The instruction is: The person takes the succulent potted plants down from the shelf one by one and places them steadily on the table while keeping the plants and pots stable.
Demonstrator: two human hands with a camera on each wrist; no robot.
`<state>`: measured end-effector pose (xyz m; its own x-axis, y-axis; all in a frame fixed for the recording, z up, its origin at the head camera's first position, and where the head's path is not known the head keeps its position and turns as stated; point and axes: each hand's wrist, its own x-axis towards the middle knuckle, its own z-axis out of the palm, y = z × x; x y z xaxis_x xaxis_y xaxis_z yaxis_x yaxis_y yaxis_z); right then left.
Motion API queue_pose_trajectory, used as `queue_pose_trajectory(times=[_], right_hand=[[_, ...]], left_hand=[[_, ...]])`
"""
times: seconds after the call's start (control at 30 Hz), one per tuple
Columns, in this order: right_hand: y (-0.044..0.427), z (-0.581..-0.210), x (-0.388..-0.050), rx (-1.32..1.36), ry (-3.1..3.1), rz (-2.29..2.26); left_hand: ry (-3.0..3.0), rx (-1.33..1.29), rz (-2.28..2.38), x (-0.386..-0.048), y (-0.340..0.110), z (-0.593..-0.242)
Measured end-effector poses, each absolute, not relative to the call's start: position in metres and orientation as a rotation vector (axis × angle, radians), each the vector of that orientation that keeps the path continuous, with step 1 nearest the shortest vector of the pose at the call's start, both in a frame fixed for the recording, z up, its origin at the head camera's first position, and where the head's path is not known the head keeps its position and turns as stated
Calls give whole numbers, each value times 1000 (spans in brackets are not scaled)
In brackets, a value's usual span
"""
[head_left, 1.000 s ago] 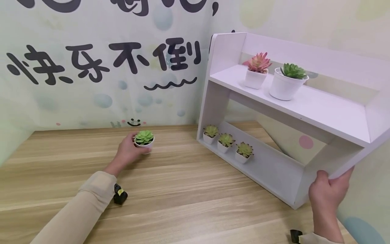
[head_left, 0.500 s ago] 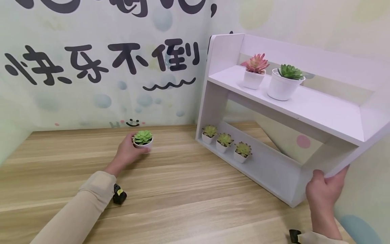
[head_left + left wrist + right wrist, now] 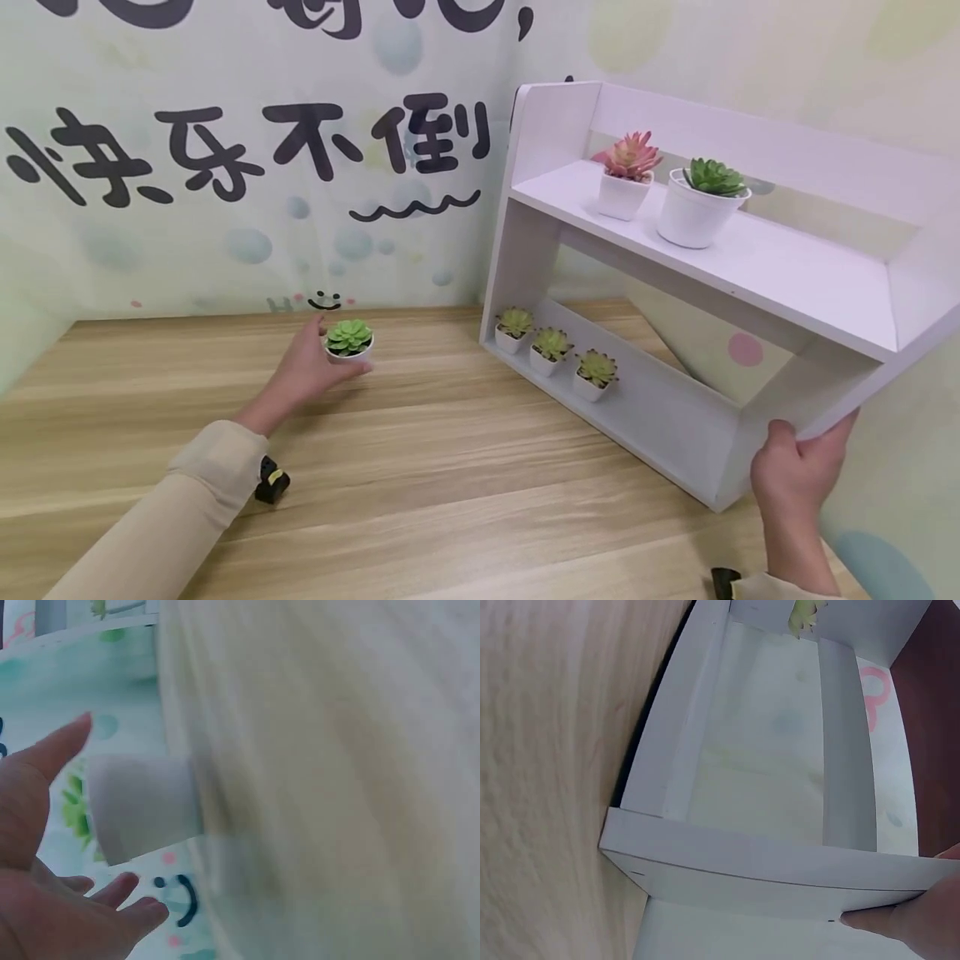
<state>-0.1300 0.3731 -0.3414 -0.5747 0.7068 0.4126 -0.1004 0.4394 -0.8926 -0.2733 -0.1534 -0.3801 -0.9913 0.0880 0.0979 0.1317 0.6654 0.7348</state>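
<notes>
A green succulent in a white pot (image 3: pixel 349 337) stands upright on the wooden table, left of the shelf. My left hand (image 3: pixel 303 371) is around its left and near sides. In the left wrist view, the thumb and fingers spread apart, with a gap to the white pot (image 3: pixel 142 810). At the right, my right hand (image 3: pixel 798 475) grips the side panel of the white two-tier shelf (image 3: pixel 810 287). Part of that hand is hidden behind the panel. The right wrist view shows a digit of the right hand (image 3: pixel 922 919) against the panel.
A pink succulent (image 3: pixel 628 171) and a larger potted green succulent (image 3: pixel 699 204) stand on the upper tier. Three small potted succulents (image 3: pixel 551 350) line the lower tier's left part. A printed wall cloth (image 3: pixel 247 242) rises behind the wooden table (image 3: pixel 420 467).
My left hand has loosened its hold on the potted succulent and drawn slightly left, its fingers spreading. The pot stays in place. My right hand still holds the shelf's side.
</notes>
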Motion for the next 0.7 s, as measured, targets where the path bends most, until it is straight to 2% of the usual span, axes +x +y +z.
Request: queue_pose_trajectory(times=[0.2, 0.4, 0.7], right_hand=[[372, -341, -132, -551, -1865, 1242], [371, -339, -133, -534, -1875, 1261], [372, -342, -130, -536, -1860, 1246]], left_hand=[[-2757, -143, -1177, -270, -150, -357], [-2634, -249, -1130, -265, -140, -338], [-2535, -434, -1232, -273, -91, -303]])
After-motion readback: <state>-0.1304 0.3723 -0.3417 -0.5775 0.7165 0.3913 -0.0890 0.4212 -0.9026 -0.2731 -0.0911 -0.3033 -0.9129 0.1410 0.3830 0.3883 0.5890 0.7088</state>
